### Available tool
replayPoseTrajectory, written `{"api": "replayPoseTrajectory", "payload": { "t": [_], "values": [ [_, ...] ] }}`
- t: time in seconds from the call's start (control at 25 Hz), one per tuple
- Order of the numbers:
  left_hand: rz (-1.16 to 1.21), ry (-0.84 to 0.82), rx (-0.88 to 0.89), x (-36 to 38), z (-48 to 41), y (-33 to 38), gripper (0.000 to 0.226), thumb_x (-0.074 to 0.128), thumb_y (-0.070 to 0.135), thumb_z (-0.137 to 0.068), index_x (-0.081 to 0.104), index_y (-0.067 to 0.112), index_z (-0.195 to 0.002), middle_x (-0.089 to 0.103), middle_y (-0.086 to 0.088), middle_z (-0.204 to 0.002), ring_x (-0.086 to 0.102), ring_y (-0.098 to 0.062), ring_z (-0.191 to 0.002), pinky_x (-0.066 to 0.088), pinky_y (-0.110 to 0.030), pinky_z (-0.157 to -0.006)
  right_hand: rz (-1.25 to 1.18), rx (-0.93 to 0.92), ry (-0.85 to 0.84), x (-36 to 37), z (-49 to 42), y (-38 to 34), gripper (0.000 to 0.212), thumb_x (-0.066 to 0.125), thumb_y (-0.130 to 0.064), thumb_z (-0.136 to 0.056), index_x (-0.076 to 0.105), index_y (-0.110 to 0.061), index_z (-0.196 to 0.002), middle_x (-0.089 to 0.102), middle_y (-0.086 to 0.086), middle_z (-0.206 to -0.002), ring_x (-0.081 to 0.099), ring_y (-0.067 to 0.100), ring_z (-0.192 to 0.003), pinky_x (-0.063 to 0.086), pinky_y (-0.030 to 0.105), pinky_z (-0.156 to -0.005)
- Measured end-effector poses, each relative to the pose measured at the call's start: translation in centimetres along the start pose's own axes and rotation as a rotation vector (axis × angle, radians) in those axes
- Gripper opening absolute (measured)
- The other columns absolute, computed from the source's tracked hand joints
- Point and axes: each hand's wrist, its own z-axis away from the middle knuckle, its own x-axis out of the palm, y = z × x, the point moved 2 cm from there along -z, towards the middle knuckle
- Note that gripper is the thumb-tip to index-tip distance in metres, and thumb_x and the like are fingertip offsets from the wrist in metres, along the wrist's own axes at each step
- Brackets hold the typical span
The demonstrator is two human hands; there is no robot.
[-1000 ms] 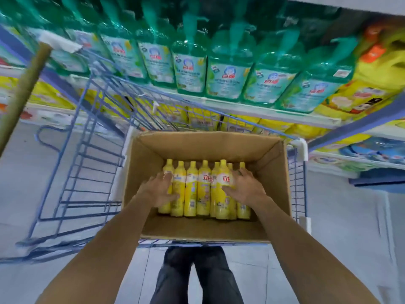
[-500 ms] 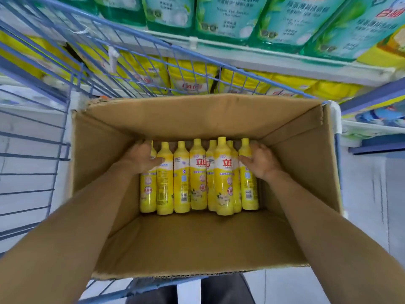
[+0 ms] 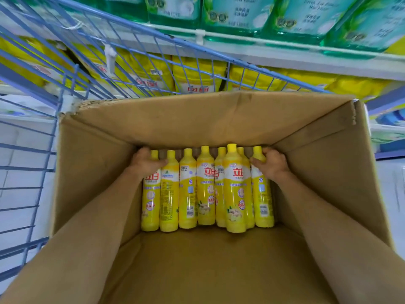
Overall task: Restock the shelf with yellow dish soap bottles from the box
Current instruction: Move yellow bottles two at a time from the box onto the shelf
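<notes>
I see eight or so yellow dish soap bottles (image 3: 206, 185) packed side by side across the bottom of the box (image 3: 197, 119). Their long axes run away from me, caps toward the box's far wall and bases toward me. One bottle (image 3: 237, 194), second from the right, rides higher than its neighbours, partly on top of them.

My left hand (image 3: 146, 163) is curled over the shoulder of the leftmost bottle (image 3: 150, 207), with the thumb reaching across to the next one. My right hand (image 3: 271, 165) is wrapped round the neck of the rightmost bottle (image 3: 263, 202). Both forearms come down inside the box, close to its side walls.

The open cardboard box sits in a blue wire cart (image 3: 32, 167), whose mesh rises between the box and the shelf (image 3: 285, 60). Below that shelf edge stand yellow packs (image 3: 197, 77), and green bottles (image 3: 238, 14) stand on it. A pale floor (image 3: 22, 194) shows through the cart's left side.
</notes>
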Motion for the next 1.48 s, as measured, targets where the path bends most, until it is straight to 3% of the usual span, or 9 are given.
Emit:
{"api": "replayPoseTrajectory", "payload": {
  "t": [0.16, 0.36, 0.56, 0.68, 0.76, 0.92, 1.08, 1.36, 1.48],
  "values": [
    [0.116, -0.060, 0.002, 0.3, -0.2, 0.6, 0.031, 0.090, 0.029, -0.066, 0.070, 0.013, -0.086, 0.075, -0.012, -0.096, 0.073, -0.029, -0.092, 0.058, -0.051, -0.090, -0.060, 0.015, 0.016, -0.5, 0.5, 0.7, 0.038, 0.074, -0.039, -0.088, 0.069, -0.008, -0.109, 0.073, 0.015, -0.105, 0.067, 0.033, -0.101, 0.049, 0.035, -0.088],
    [0.139, -0.090, 0.005, 0.1, 1.1, 2.3, 0.017, 0.080, 0.012, -0.083, 0.065, 0.005, -0.087, 0.070, -0.013, -0.095, 0.067, -0.029, -0.089, 0.056, -0.043, -0.089, -0.262, 0.044, 0.025, -0.6, 1.5, 1.1, 0.036, 0.080, -0.034, -0.083, 0.070, -0.010, -0.109, 0.075, 0.008, -0.102, 0.070, 0.026, -0.096, 0.057, 0.042, -0.089],
    [0.294, -0.104, 0.071, -0.4, 3.4, 2.2, 0.010, 0.070, 0.010, -0.091, 0.066, 0.001, -0.093, 0.069, -0.015, -0.088, 0.065, -0.028, -0.082, 0.054, -0.027, -0.066, -0.295, 0.024, -0.015, -0.9, 2.6, 1.1, 0.058, 0.084, -0.046, -0.074, 0.068, -0.018, -0.121, 0.075, 0.002, -0.108, 0.071, 0.019, -0.098, 0.059, 0.042, -0.091],
    [0.408, -0.026, 0.095, -0.9, 5.5, 2.7, 0.006, 0.069, 0.007, -0.091, 0.066, 0.002, -0.094, 0.067, -0.009, -0.083, 0.062, -0.020, -0.072, 0.052, -0.016, -0.050, -0.287, -0.044, 0.012, -2.0, 4.2, -0.1, 0.054, 0.086, -0.039, -0.076, 0.069, -0.015, -0.121, 0.074, 0.001, -0.108, 0.070, 0.016, -0.096, 0.058, 0.029, -0.084],
    [0.447, 0.002, 0.117, -1.7, 7.6, 3.2, 0.011, 0.072, 0.006, -0.089, 0.067, 0.002, -0.098, 0.067, -0.008, -0.083, 0.061, -0.016, -0.070, 0.052, -0.018, -0.052, -0.295, -0.099, 0.021, -3.3, 6.3, -1.3, 0.048, 0.088, -0.031, -0.075, 0.070, -0.016, -0.117, 0.073, -0.002, -0.104, 0.068, 0.012, -0.090, 0.053, 0.017, -0.075],
    [0.475, -0.017, 0.254, -5.7, 13.6, 5.0, 0.010, 0.075, 0.003, -0.084, 0.069, 0.007, -0.091, 0.073, 0.001, -0.079, 0.065, -0.009, -0.072, 0.055, -0.022, -0.063, -0.256, -0.224, 0.023, -7.3, 11.5, -3.8, 0.049, 0.090, -0.037, -0.070, 0.072, -0.019, -0.113, 0.075, -0.002, -0.103, 0.068, 0.017, -0.095, 0.057, 0.037, -0.087],
    [0.517, -0.023, 0.422, -12.2, 20.7, 12.4, 0.011, 0.075, 0.002, -0.084, 0.071, 0.010, -0.090, 0.076, 0.007, -0.077, 0.068, -0.005, -0.073, 0.057, -0.020, -0.066, -0.283, -0.327, 0.108, -14.9, 16.2, -9.0, 0.047, 0.087, -0.045, -0.070, 0.072, -0.019, -0.107, 0.073, -0.003, -0.096, 0.063, 0.015, -0.089, 0.048, 0.033, -0.080],
    [0.394, -0.040, 0.821, -21.4, 33.3, 29.6, 0.022, 0.079, 0.015, -0.084, 0.076, 0.005, -0.103, 0.078, -0.007, -0.101, 0.073, -0.013, -0.091, 0.058, -0.030, -0.076, -0.481, -0.608, 0.268, -30.0, 23.3, -18.4, 0.052, 0.083, -0.063, -0.064, 0.070, -0.023, -0.095, 0.076, 0.002, -0.093, 0.070, 0.016, -0.087, 0.057, 0.051, -0.082],
    [0.427, 0.000, 0.956, -24.1, 39.0, 35.6, 0.025, 0.078, 0.009, -0.084, 0.073, -0.001, -0.107, 0.076, -0.012, -0.101, 0.071, -0.005, -0.081, 0.054, -0.019, -0.067, -0.537, -0.717, 0.355, -36.7, 26.6, -20.8, 0.056, 0.083, -0.065, -0.062, 0.069, -0.026, -0.099, 0.076, 0.003, -0.093, 0.065, 0.011, -0.085, 0.057, 0.053, -0.082]
  ]
}}
